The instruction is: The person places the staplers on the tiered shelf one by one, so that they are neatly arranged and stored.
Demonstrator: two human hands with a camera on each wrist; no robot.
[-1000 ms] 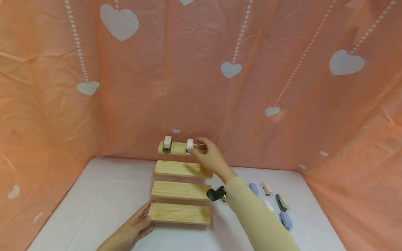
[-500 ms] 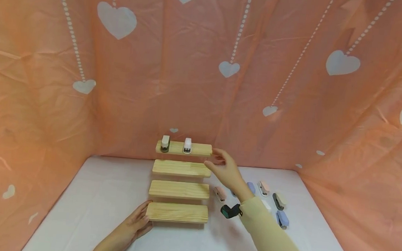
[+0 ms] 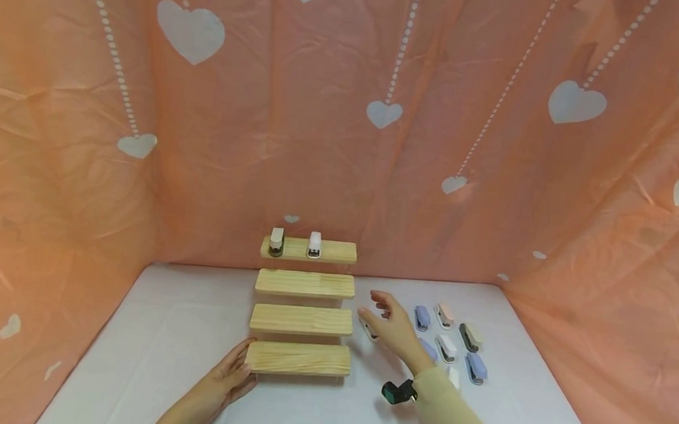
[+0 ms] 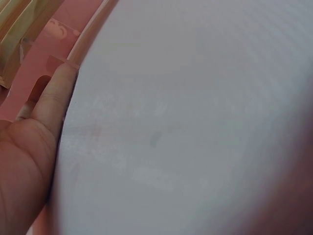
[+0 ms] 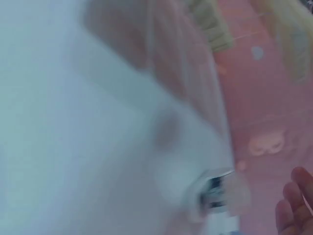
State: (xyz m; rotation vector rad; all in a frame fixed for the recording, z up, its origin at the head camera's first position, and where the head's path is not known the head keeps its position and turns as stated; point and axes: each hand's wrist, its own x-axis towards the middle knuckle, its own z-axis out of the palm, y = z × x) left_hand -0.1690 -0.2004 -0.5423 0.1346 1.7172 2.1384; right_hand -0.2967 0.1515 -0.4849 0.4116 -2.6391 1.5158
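A tiered display stand with wooden shelves and clear sides stands in the middle of the head view. On its top shelf sit a cream-and-dark mini stapler at the left and a white mini stapler near the middle. My left hand holds the left end of the lowest shelf, thumb in front. My right hand, fingers loosely bent around nothing, hovers right of the stand, partly covering a mini stapler on the table. The right wrist view shows a blurred stapler beside the fingers.
Several more mini staplers lie on the white table to the right, among them a pink one, a cream-and-dark one, a white one and a blue one. A pink heart-patterned cloth surrounds the table.
My right hand has let go of the white stapler on the top shelf and moved right and down toward the staplers on the table. The left hand stays at the stand.
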